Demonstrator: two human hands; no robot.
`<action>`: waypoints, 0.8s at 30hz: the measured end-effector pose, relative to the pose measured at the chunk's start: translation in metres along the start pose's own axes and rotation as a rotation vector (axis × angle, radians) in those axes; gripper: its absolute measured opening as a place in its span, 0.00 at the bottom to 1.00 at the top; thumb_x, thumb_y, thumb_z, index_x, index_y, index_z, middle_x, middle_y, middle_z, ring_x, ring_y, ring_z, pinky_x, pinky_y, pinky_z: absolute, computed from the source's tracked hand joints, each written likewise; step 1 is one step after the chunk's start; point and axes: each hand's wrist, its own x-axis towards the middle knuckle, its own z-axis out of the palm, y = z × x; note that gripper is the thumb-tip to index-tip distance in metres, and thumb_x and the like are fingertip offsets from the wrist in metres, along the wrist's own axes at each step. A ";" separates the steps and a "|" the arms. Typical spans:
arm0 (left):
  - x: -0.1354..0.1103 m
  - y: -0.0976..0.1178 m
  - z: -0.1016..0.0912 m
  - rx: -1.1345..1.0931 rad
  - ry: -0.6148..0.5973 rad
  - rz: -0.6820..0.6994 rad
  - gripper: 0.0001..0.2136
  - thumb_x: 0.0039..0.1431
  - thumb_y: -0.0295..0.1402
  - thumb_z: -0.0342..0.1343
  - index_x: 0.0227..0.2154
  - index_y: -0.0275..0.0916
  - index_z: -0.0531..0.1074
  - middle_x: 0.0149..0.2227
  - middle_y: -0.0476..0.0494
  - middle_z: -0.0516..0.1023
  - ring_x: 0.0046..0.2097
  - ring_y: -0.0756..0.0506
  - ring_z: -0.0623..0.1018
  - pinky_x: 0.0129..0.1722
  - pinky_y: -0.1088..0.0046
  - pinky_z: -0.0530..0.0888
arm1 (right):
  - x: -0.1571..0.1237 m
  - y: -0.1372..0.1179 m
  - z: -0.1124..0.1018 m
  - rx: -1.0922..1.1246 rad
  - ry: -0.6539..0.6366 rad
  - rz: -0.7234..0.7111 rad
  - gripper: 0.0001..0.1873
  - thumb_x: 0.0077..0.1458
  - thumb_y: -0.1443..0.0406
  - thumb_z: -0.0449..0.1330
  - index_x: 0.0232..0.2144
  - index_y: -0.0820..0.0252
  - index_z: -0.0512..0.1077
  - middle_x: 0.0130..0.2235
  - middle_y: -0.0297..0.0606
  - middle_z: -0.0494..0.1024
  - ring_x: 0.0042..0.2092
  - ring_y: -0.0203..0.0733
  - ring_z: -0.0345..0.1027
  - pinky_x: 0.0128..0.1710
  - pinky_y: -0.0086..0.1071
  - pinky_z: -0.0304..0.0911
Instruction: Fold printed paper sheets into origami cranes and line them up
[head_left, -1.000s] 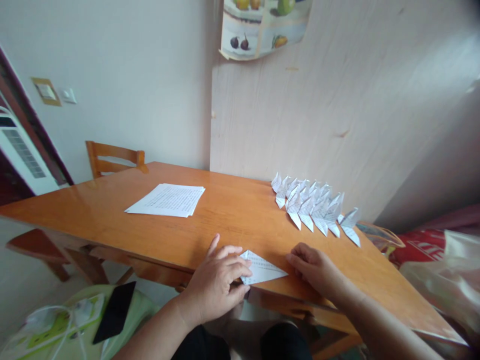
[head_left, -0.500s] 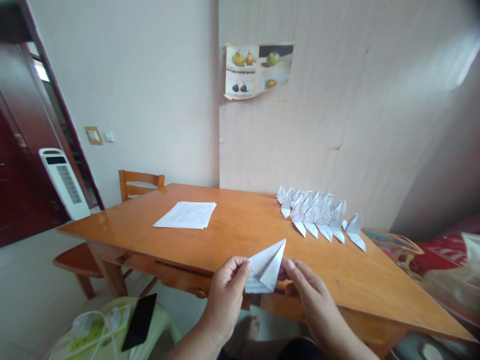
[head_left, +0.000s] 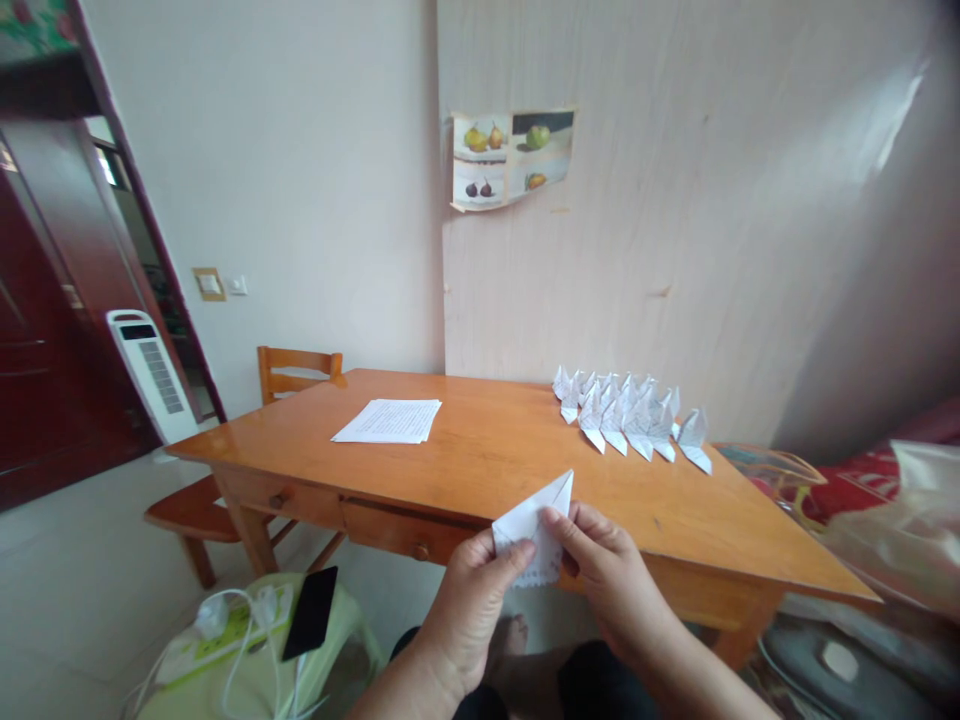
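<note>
A folded sheet of white paper (head_left: 534,515) with a pointed top and a torn-looking, printed lower edge is held up before the table's front edge. My left hand (head_left: 480,585) pinches its lower left side, thumb lying across the front. At the right side, my right hand (head_left: 600,545) grips it with the thumb pressed on the front face and the fingers behind. Several folded paper figures (head_left: 637,425) with printed text stand in rows at the table's back right. A stack of printed sheets (head_left: 388,421) lies on the left part.
The wooden table (head_left: 465,470) has drawers in front. A pale green stool (head_left: 345,650) at lower left bears a power strip (head_left: 225,640) with cables and a black phone (head_left: 310,612). Beside the table are a wooden chair (head_left: 300,360) and, at right, plastic bags (head_left: 900,540).
My right thumb has moved left onto the paper's front face, and its loose flap now lies flat. My left thumb reaches further across. The camera view has shifted slightly.
</note>
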 end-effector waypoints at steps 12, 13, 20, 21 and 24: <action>-0.022 -0.004 0.006 0.077 0.077 0.028 0.22 0.56 0.43 0.65 0.50 0.34 0.77 0.36 0.38 0.82 0.35 0.42 0.78 0.32 0.72 0.71 | -0.023 0.002 0.023 0.291 -0.057 0.189 0.17 0.48 0.56 0.71 0.32 0.65 0.79 0.30 0.42 0.80 0.31 0.42 0.71 0.35 0.34 0.64; -0.024 -0.005 0.006 0.075 0.077 0.032 0.23 0.56 0.43 0.65 0.50 0.35 0.77 0.37 0.38 0.82 0.36 0.42 0.78 0.32 0.72 0.71 | -0.022 0.001 0.023 0.304 -0.052 0.187 0.17 0.48 0.56 0.71 0.32 0.65 0.79 0.29 0.41 0.80 0.30 0.41 0.71 0.34 0.34 0.64; -0.027 -0.006 0.007 0.056 0.015 0.056 0.20 0.58 0.41 0.63 0.50 0.37 0.78 0.38 0.38 0.82 0.34 0.43 0.78 0.32 0.71 0.70 | -0.011 -0.012 0.015 0.243 0.074 0.107 0.17 0.48 0.54 0.70 0.32 0.62 0.81 0.30 0.39 0.79 0.32 0.39 0.68 0.34 0.31 0.60; -0.027 -0.006 0.007 0.055 0.002 0.055 0.19 0.59 0.41 0.63 0.50 0.36 0.78 0.37 0.38 0.82 0.34 0.43 0.78 0.33 0.70 0.71 | -0.008 -0.013 0.013 0.217 0.097 0.086 0.17 0.49 0.53 0.70 0.33 0.62 0.81 0.33 0.40 0.80 0.35 0.40 0.69 0.36 0.31 0.60; -0.027 -0.007 0.007 0.051 -0.026 0.046 0.19 0.60 0.40 0.62 0.51 0.36 0.77 0.37 0.38 0.82 0.35 0.43 0.78 0.36 0.69 0.71 | 0.003 -0.018 0.002 0.177 0.154 0.014 0.19 0.50 0.52 0.68 0.37 0.60 0.82 0.43 0.45 0.82 0.44 0.47 0.71 0.40 0.34 0.61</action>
